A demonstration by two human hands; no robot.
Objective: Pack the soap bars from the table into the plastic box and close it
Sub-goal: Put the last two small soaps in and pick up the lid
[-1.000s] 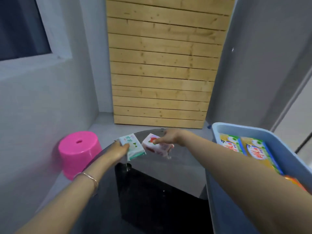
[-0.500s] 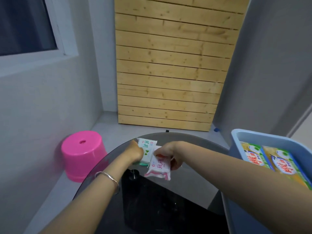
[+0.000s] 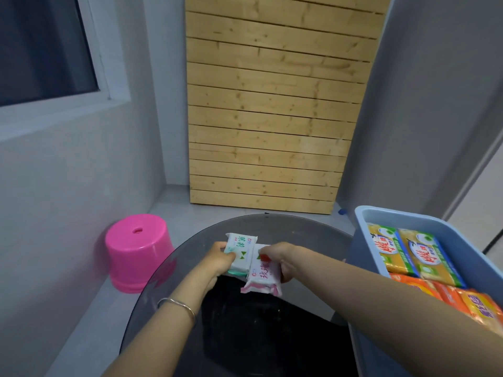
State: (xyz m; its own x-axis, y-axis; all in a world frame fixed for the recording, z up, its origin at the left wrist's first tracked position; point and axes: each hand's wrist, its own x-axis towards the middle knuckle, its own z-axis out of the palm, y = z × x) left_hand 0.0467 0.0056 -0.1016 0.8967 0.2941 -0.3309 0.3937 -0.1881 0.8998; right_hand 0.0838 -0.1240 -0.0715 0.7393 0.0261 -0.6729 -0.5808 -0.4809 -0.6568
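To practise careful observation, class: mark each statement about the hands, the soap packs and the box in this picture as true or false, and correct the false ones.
1. The left hand holds the green-printed soap pack. True.
2. The right hand is empty. False: it grips the pink-printed soap pack.
3. The blue plastic box already contains soap bars. True.
4. A lid covers the box. False: it stands open.
5. The pink stool stands on the glass table. False: it stands on the floor beside it.

plastic box (image 3: pixel 364 221) cut off at right edge, orange soap bars (image 3: pixel 424 288) partly behind forearm
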